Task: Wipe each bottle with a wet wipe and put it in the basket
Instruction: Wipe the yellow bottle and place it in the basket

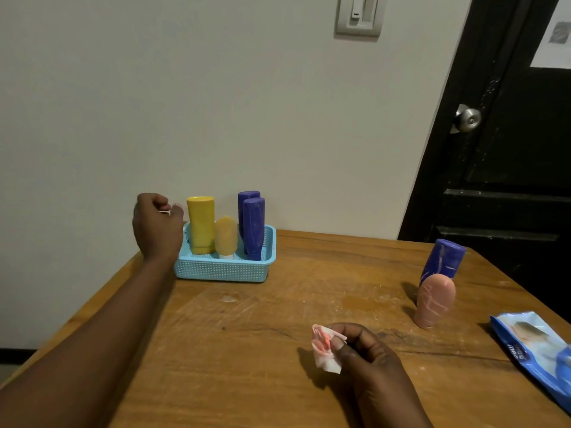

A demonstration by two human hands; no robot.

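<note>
Pinching wet wipe (324,350), right hand (367,356); left hand (156,225) curled, grip contents unclear.

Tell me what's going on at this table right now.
A person is cleaning bottles. The right hand pinches a crumpled wet wipe. The left hand hovers by the blue basket, which holds four bottles upright. A purple bottle and a pink bottle wait on the table, beside the wipes pack.

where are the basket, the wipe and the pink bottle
basket (222,267), head view, front wall
wipe (324,350), head view, crumpled middle, held by the right hand (370,356)
pink bottle (434,301), head view, middle of body
</note>
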